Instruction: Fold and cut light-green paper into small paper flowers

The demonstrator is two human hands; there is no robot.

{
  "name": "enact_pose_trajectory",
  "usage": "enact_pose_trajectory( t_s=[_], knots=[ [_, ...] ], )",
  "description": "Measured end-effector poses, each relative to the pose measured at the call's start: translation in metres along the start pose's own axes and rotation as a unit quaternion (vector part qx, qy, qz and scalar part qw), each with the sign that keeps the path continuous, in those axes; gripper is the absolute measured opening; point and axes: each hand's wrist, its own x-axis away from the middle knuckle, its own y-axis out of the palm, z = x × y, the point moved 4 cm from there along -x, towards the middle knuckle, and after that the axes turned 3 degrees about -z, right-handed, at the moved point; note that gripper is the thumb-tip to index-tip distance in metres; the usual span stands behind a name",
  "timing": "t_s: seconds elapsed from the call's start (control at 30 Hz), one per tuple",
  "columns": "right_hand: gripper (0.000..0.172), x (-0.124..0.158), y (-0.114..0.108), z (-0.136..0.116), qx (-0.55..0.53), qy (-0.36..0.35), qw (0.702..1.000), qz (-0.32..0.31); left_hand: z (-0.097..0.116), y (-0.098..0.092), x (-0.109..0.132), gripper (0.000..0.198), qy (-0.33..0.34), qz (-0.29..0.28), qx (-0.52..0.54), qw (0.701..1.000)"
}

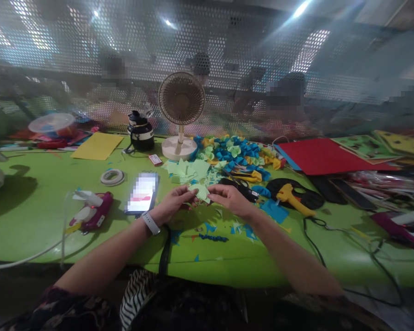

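Note:
Between my two hands is a small piece of pale green paper point(201, 192), raised a little above the green table. My left hand point(175, 202), with a light watch on its wrist, pinches the paper's left side. On the opposite side, my right hand point(229, 199) has thumb and finger closed on its edge. Just beyond lies a stack of pale green paper pieces point(189, 170). Behind that is a heap of blue, yellow and green folded paper shapes point(232, 151). Scissors point(239, 181) rest beside my right hand, partly hidden among dark things.
A yellow glue gun point(293, 200) lies on a black pad at right. A lit phone point(142, 193), a tape roll point(112, 177) and a purple power strip point(93, 212) are at left. A small fan point(181, 99) stands behind. Red sheets point(324, 155) lie back right.

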Motion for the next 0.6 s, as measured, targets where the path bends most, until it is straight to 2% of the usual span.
enact_pose_trajectory(
  t_s=[0.27, 0.6],
  knots=[
    [0.032, 0.0004, 0.0001, -0.0004, 0.013, 0.003, 1.000, 0.008, 0.0034, 0.0039, 0.0031, 0.039, 0.003, 0.008, -0.022, 1.000],
    [0.034, 0.0003, 0.0015, -0.0015, -0.015, -0.003, 1.000, -0.011, -0.0003, 0.0030, 0.0016, 0.037, -0.002, -0.025, 0.007, 1.000]
  ],
)
